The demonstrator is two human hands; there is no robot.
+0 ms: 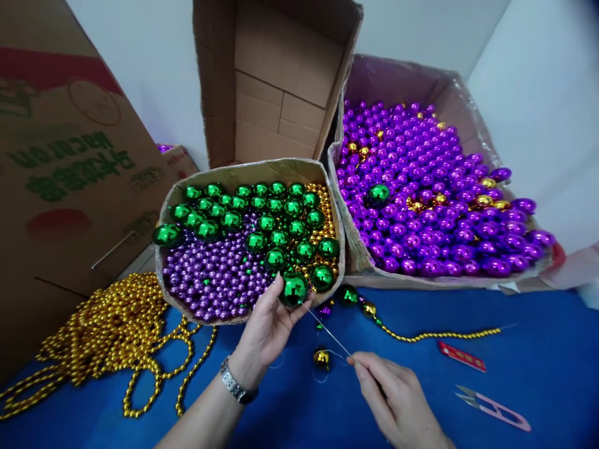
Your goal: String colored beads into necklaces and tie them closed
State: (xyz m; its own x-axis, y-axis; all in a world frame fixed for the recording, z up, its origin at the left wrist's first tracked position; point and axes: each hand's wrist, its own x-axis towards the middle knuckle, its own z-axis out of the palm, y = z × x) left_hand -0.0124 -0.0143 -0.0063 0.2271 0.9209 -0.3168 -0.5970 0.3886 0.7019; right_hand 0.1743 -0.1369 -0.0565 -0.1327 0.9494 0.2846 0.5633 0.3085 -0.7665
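My left hand (266, 324) pinches a large shiny green bead (294, 289) at the front edge of a small cardboard box (253, 171) filled with green, purple and gold beads. My right hand (395, 396) grips the near end of a long thin needle (327, 330) whose tip points into the green bead. A strand of small gold beads (435, 335) with a green bead (348, 295) and a gold bead (369, 308) at its end lies on the blue table (538, 362) to the right. A loose gold bead (321, 358) sits between my hands.
A large box of purple beads (435, 206) stands at the back right, an upright open carton (281, 81) behind the small box, and a big printed carton (70, 156) at the left. A heap of gold bead strands (112, 337) lies at the left. Pink thread snips (493, 408) and a red packet (462, 357) lie at the right.
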